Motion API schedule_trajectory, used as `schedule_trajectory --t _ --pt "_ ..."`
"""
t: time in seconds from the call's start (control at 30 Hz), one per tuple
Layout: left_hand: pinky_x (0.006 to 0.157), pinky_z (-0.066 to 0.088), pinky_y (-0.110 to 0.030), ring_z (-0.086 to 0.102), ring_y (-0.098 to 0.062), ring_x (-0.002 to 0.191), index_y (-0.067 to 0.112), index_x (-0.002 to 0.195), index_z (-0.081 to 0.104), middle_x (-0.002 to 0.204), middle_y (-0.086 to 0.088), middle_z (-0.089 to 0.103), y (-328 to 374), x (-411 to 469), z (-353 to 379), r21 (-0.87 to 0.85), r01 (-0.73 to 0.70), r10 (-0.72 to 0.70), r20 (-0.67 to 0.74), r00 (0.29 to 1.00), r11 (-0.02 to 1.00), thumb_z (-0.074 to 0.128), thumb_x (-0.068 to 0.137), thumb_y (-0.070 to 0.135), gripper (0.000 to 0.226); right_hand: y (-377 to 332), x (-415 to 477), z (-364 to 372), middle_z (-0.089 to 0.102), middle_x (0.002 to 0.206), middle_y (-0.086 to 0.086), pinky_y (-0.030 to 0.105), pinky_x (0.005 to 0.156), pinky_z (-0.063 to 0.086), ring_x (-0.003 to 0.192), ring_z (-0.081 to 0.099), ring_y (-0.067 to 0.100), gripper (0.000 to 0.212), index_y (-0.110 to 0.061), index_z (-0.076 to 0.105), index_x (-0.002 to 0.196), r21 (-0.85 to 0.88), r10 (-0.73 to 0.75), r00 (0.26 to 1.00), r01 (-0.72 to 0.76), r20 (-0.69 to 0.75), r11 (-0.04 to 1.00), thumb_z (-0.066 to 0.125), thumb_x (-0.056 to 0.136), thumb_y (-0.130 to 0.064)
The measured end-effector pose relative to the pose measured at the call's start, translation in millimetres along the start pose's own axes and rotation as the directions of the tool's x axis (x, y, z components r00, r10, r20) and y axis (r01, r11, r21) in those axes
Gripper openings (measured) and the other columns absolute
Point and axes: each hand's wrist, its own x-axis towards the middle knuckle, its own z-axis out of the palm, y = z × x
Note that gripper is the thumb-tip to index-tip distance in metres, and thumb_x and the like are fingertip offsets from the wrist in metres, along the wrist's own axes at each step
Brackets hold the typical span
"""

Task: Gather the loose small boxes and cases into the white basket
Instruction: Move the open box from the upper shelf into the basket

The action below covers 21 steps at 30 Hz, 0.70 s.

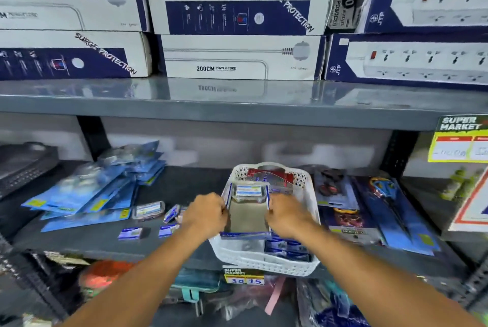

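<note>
The white basket (239,252) stands at the front of the lower shelf. An open blue-edged carton tray (245,217) lies inside it, with a clear plastic case (248,192) at its far end. My left hand (204,214) grips the tray's left wall and my right hand (286,214) grips its right wall. Dark blue small boxes (286,250) fill the basket's near right corner, and red packs (269,175) sit at the back. Loose on the shelf to the left lie a clear case (148,210) and small blue boxes (130,233), (167,230), (172,212).
Blue blister packs (87,194) are piled at the shelf's left. Carded scissors (390,208) lie right of the basket. Large power-strip boxes (240,57) fill the shelf above. A price tag (244,276) hangs under the basket, with bagged goods below.
</note>
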Motion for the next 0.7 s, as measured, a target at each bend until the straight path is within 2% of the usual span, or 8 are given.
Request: schedule_trajectory --t 0.07,0.17,0.23,0.3,0.37,0.43,0.53,0.7 --pt "0.067 0.049 -0.036 0.063 -0.037 0.086 0.014 0.079 0.066 0.090 -0.014 0.070 -4.5 5.9 15.8 0.073 0.015 -0.018 0.049 0.999 0.997 0.050 0.075 0.021 0.018 5.2 6.4 18.5 0.062 0.095 0.008 0.030 0.062 0.041 0.081 0.056 0.027 0.009 -0.020 0.044 0.082 -0.019 0.019 0.999 -0.018 0.028 1.000 0.049 0.089 -0.015" --pt "0.076 0.052 -0.039 0.062 -0.036 0.090 0.011 0.083 0.067 0.092 -0.015 0.069 -9.3 17.0 28.5 0.167 -0.037 0.018 0.118 0.993 0.985 0.050 0.074 0.018 0.021 11.2 14.4 40.3 0.053 0.079 0.001 0.031 0.058 0.038 0.079 0.053 0.027 0.007 -0.018 0.042 0.088 -0.027 0.020 0.998 -0.018 0.065 0.999 0.049 0.091 -0.017" --pt "0.083 0.052 -0.041 0.059 -0.035 0.093 0.008 0.087 0.068 0.093 -0.015 0.068 -10.8 24.6 34.3 0.228 -0.078 0.047 0.139 0.989 0.971 0.051 0.074 0.017 0.023 12.5 17.1 48.1 0.054 0.082 0.004 0.032 0.063 0.039 0.081 0.054 0.028 0.005 -0.018 0.044 0.091 -0.036 0.016 0.998 -0.014 0.065 0.999 0.047 0.092 -0.020" --pt "0.085 0.049 -0.041 0.054 -0.034 0.100 0.006 0.094 0.066 0.099 -0.014 0.065 -11.5 31.6 39.7 0.294 -0.083 0.042 0.141 0.989 0.952 0.051 0.076 0.017 0.026 12.7 20.5 53.3 0.054 0.090 0.006 0.031 0.066 0.039 0.089 0.059 0.031 0.013 -0.015 0.051 0.101 -0.057 0.024 0.997 -0.020 0.078 0.998 0.047 0.093 -0.024" --pt "0.085 0.047 -0.041 0.048 -0.033 0.104 0.005 0.102 0.065 0.105 -0.013 0.061 -9.7 34.7 41.2 0.372 -0.093 0.041 0.145 0.989 0.923 0.052 0.078 0.016 0.029 13.4 23.3 57.3 0.062 0.100 0.008 0.030 0.068 0.041 0.097 0.063 0.030 0.024 -0.012 0.053 0.112 -0.084 0.036 0.995 -0.028 0.097 0.996 0.048 0.093 -0.026" --pt "0.086 0.045 -0.041 0.046 -0.032 0.105 0.005 0.105 0.064 0.108 -0.014 0.060 -7.0 36.0 41.8 0.446 -0.115 0.048 0.158 0.986 0.888 0.053 0.080 0.015 0.030 13.6 26.0 62.2 0.066 0.110 0.009 0.032 0.069 0.043 0.100 0.064 0.031 0.026 -0.014 0.054 0.114 -0.110 0.051 0.993 -0.038 0.110 0.993 0.050 0.091 -0.026" --pt "0.088 0.042 -0.041 0.041 -0.032 0.106 0.008 0.107 0.065 0.114 -0.013 0.056 -2.3 33.9 44.6 0.523 -0.139 0.055 0.173 0.983 0.841 0.054 0.083 0.015 0.028 12.1 28.0 69.1 0.067 0.112 0.009 0.036 0.074 0.047 0.102 0.064 0.030 0.028 -0.017 0.055 0.116 -0.157 0.070 0.992 -0.052 0.109 0.986 0.053 0.089 -0.023" --pt "0.089 0.039 -0.041 0.037 -0.031 0.107 0.011 0.110 0.065 0.119 -0.012 0.051 2.1 30.3 51.9 0.538 -0.120 0.043 0.153 0.987 0.834 0.050 0.088 0.018 0.027 11.9 29.1 74.5 0.067 0.116 0.008 0.040 0.084 0.052 0.106 0.064 0.031 0.032 -0.020 0.055 0.119 -0.201 0.081 0.992 -0.059 0.101 0.978 0.056 0.087 -0.022"
